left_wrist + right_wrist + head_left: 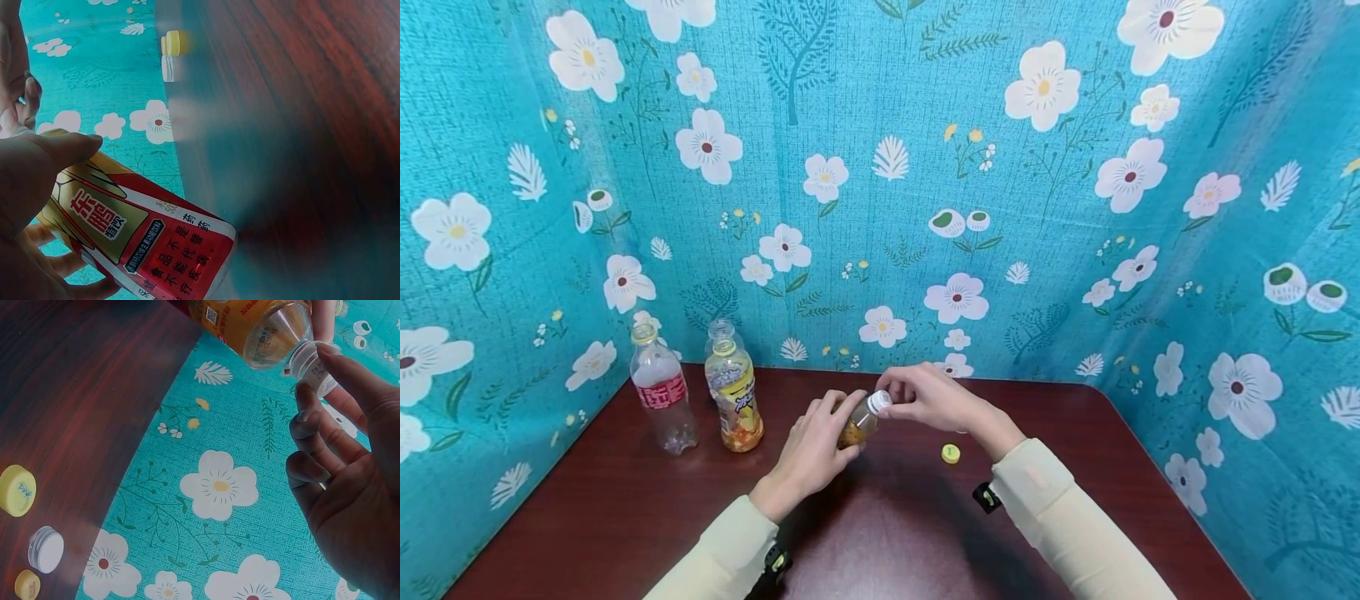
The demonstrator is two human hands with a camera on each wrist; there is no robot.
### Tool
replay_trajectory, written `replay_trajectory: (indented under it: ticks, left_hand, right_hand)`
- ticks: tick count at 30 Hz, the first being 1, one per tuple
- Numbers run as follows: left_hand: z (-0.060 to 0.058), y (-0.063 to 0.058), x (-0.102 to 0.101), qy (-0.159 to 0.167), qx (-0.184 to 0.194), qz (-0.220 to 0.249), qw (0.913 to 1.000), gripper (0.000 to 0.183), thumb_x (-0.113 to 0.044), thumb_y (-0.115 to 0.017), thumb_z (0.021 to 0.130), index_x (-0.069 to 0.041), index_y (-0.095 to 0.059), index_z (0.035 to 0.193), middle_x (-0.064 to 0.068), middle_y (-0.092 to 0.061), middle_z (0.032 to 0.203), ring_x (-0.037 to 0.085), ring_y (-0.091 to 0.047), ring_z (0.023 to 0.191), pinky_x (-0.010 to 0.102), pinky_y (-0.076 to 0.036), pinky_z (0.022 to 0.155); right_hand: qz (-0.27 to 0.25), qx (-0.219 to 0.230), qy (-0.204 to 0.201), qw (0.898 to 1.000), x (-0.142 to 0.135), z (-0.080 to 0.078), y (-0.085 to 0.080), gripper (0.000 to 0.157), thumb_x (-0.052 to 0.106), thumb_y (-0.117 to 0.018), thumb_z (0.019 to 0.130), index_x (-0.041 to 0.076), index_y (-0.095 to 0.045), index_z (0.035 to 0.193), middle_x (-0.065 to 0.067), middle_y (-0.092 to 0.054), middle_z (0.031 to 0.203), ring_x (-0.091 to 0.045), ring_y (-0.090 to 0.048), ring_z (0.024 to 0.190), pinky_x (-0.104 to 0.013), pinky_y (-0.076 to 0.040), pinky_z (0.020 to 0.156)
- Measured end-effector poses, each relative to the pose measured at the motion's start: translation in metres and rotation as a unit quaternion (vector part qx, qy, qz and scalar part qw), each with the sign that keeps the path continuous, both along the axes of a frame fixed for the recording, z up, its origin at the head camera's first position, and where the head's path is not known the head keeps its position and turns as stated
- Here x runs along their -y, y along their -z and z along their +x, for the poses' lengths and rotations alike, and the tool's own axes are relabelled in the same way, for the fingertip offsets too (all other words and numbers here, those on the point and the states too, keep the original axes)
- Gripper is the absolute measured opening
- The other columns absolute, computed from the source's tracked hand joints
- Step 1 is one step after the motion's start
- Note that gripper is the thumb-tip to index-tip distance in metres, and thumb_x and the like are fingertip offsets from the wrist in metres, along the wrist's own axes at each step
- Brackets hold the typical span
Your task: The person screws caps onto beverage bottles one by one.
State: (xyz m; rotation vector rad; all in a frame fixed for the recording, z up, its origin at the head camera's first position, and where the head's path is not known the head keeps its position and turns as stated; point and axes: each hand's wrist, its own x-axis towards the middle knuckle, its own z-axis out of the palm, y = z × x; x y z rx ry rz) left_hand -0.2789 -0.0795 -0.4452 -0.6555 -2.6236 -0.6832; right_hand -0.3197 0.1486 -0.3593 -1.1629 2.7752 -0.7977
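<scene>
A drink bottle with a red and gold label is held tilted above the table, its neck toward the right. My left hand grips it round the body, thumb across the label in the left wrist view. At the neck is a white cap, which my right hand pinches between thumb and index finger. The other right fingers are loosely bent. Whether the cap is tight or loose cannot be made out.
Uncapped bottles stand at the back left: a red-labelled one, a yellow-labelled one and a clear one behind. A yellow cap, a white cap and a smaller yellow cap lie on the dark table. Flowered cloth surrounds it.
</scene>
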Motion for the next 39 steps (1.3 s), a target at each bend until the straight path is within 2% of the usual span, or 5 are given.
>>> replay_trajectory:
  ticks: [4, 10, 21, 33, 39]
  left_hand:
    - [0.001, 0.000, -0.001, 0.005, 0.002, 0.001, 1.0000, 0.080, -0.028, -0.088, 0.082, -0.026, -0.048, 0.151, 0.004, -0.054, 0.133, 0.028, -0.055, 0.116, 0.051, -0.053, 0.086]
    - [0.002, 0.001, -0.002, 0.012, 0.002, 0.008, 0.9999, 0.080, -0.027, -0.088, 0.082, -0.025, -0.049, 0.151, 0.005, -0.055, 0.132, 0.029, -0.056, 0.114, 0.052, -0.053, 0.086]
    - [0.001, -0.002, -0.002, 0.010, 0.007, 0.004, 0.9999, 0.080, -0.028, -0.088, 0.082, -0.026, -0.048, 0.151, 0.005, -0.054, 0.132, 0.027, -0.055, 0.114, 0.052, -0.054, 0.085]
    - [0.001, 0.000, -0.003, 0.014, 0.011, 0.005, 0.9998, 0.082, -0.026, -0.089, 0.081, -0.026, -0.048, 0.151, 0.005, -0.054, 0.132, 0.027, -0.054, 0.115, 0.052, -0.053, 0.088]
    - [0.001, -0.001, -0.003, 0.013, 0.011, 0.004, 0.9998, 0.082, -0.027, -0.089, 0.081, -0.026, -0.047, 0.152, 0.005, -0.054, 0.132, 0.028, -0.054, 0.116, 0.052, -0.053, 0.089]
  right_hand:
    - [0.003, -0.006, 0.006, 1.000, 0.002, 0.001, 0.000, 0.016, 0.034, -0.073, 0.097, 0.018, -0.070, 0.096, 0.011, -0.065, 0.074, -0.008, -0.058, 0.063, -0.026, -0.049, 0.057]
    - [0.033, -0.065, 0.045, 0.996, 0.002, 0.001, 0.005, 0.042, 0.052, -0.056, 0.103, 0.026, -0.065, 0.071, 0.006, -0.049, 0.054, -0.009, -0.044, 0.046, -0.025, -0.036, 0.046]
    - [0.018, -0.012, 0.016, 1.000, -0.005, 0.004, -0.005, 0.046, 0.042, -0.067, 0.099, 0.021, -0.058, 0.140, 0.011, -0.065, 0.088, -0.012, -0.061, 0.072, -0.030, -0.052, 0.064]
    - [0.012, 0.001, -0.048, 0.999, -0.004, 0.003, -0.004, 0.029, 0.024, -0.076, 0.094, 0.016, -0.070, 0.122, 0.008, -0.069, 0.099, -0.010, -0.064, 0.079, -0.028, -0.055, 0.071]
    - [0.015, -0.010, -0.027, 0.999, -0.002, 0.003, -0.004, 0.017, 0.028, -0.074, 0.096, 0.017, -0.073, 0.109, 0.009, -0.064, 0.079, -0.009, -0.057, 0.066, -0.025, -0.049, 0.060]
